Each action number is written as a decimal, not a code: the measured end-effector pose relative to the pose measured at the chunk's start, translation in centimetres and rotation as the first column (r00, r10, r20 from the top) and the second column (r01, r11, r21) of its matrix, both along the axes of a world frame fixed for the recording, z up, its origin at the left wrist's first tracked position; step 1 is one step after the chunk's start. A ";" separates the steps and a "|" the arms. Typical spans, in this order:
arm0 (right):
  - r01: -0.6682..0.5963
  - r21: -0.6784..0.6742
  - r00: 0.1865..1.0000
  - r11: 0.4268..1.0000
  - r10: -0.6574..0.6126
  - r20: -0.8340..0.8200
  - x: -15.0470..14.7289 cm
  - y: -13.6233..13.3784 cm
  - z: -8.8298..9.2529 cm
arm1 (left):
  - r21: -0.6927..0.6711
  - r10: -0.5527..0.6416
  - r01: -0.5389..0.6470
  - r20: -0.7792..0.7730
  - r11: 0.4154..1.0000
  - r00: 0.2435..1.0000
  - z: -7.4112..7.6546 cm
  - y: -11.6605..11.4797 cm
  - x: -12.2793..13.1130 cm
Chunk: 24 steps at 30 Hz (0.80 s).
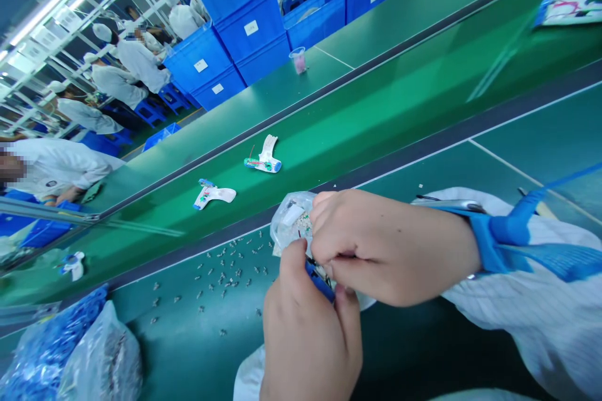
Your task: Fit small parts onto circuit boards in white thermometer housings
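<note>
My left hand (310, 319) is closed around a gun-shaped plastic housing (320, 281), of which mainly a blue edge and some dark wire show. Over it, my right hand (362, 244) is curled with its fingers pressed together against the housing's inner side; whatever they pinch is hidden. Just behind both hands lies a clear plastic bag (285, 222) with small pale parts in it. Many tiny metal parts (230, 276) are scattered on the green bench left of my left hand. A blue strap (489, 244) circles my right wrist.
Beyond the bench runs a green conveyor belt (376, 106) carrying white gun-shaped housings (267, 160) with wires. Bags of blue parts (56, 338) and dark parts (106, 357) stand at lower left. A small cup (298, 61) and stacked blue crates (249, 28) are across. Co-workers sit beyond.
</note>
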State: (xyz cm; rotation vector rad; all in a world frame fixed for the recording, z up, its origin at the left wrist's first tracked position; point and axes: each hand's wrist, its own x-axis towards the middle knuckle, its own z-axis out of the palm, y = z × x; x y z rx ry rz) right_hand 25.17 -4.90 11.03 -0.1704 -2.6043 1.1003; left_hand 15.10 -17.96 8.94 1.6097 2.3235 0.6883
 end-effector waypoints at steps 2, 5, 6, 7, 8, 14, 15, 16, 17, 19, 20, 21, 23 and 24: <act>-0.022 -0.033 1.000 0.999 0.022 0.015 -0.2 0.2 -0.1 | 0.006 -0.012 0.012 0.008 1.000 1.000 -0.2 0.1 -0.3; -0.006 -0.041 0.998 0.999 0.009 0.060 -0.5 1.2 -0.1 | 0.045 -0.092 0.088 0.084 0.995 0.992 -0.8 0.7 -1.0; 0.037 -0.020 0.996 0.999 -0.035 0.084 -0.6 1.9 -0.1 | 0.061 -0.111 0.105 0.091 0.993 0.990 -1.0 0.9 -1.3; 0.134 0.009 0.984 0.991 -0.134 0.113 -0.5 2.8 -0.2 | 0.071 -0.119 0.113 0.086 0.991 0.989 -1.1 1.2 -1.5; 0.280 0.046 0.949 0.959 -0.283 0.140 -0.3 3.8 -0.3 | 0.071 -0.115 0.110 0.072 0.991 0.991 -1.3 1.5 -1.6; 0.921 0.210 0.308 0.328 -0.943 0.125 3.2 11.9 -2.9 | 0.060 -0.022 0.016 0.100 0.998 0.995 -1.2 2.0 -1.8; 0.936 0.217 0.250 0.277 -0.957 0.144 3.6 12.9 -3.7 | 0.062 -0.031 0.024 0.117 0.998 0.993 -1.3 2.0 -1.9; 0.944 0.222 0.209 0.244 -0.963 0.171 3.8 13.8 -4.4 | 0.054 -0.056 0.050 0.132 0.997 0.990 -1.3 2.0 -2.0; 0.944 0.226 0.198 0.242 -0.959 0.201 3.6 14.4 -5.2 | 0.041 -0.088 0.083 0.140 0.996 0.986 -1.3 2.0 -2.2; 0.923 0.228 0.251 0.309 -0.934 0.254 2.2 15.0 -6.7 | 0.015 -0.159 0.158 0.132 0.987 0.978 -1.4 2.0 -2.6; 0.899 0.226 0.311 0.374 -0.911 0.271 0.9 14.9 -7.5 | 0.007 -0.193 0.193 0.116 0.981 0.974 -1.5 2.0 -2.8; 0.866 0.222 0.381 0.448 -0.879 0.289 -0.6 14.7 -8.2 | 0.005 -0.221 0.222 0.096 0.975 0.970 -1.5 2.0 -3.0; 0.785 0.221 0.506 0.579 -0.804 0.311 -4.0 14.2 -9.8 | 0.003 -0.256 0.257 0.060 0.966 0.965 -1.5 2.1 -3.2; 0.742 0.224 0.554 0.632 -0.766 0.324 -5.7 14.0 -10.5 | -0.003 -0.267 0.267 0.051 0.964 0.962 -1.5 2.1 -3.3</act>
